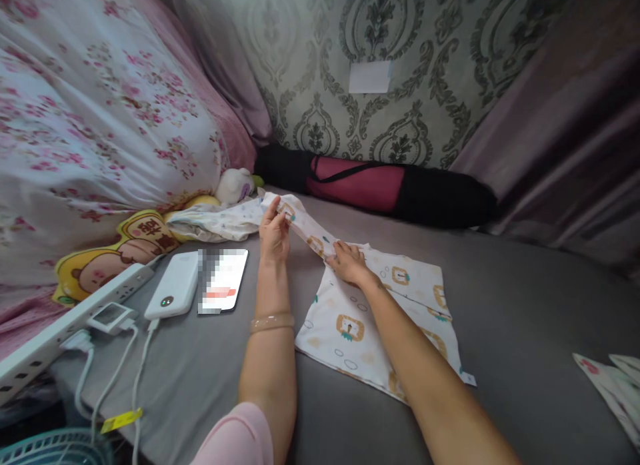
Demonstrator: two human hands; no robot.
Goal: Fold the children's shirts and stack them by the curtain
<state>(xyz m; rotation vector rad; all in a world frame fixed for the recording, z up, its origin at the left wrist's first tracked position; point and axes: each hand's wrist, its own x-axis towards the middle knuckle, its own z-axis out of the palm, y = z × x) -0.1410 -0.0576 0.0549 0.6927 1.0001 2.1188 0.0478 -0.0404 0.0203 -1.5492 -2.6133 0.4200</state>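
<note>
A white baby garment point(373, 338) printed with orange lion faces lies on the grey bed sheet, partly folded over at its right side. One long narrow part, which looks like a sleeve, stretches up to the left, lifted off the sheet. My left hand point(275, 235) pinches its far end between thumb and fingers. Where this strip meets the body of the garment, my right hand point(349, 262) rests with its fingers laid over the cloth. A small white tag shows at the garment's lower right corner.
On the left lie a phone point(225, 282), a white power bank point(173, 285), a power strip point(75, 318) with cables and a yellow cartoon cushion point(95, 272). Behind, a black and pink long bag point(355, 185) lies along the wall. More folded cloth point(607, 388) is at right.
</note>
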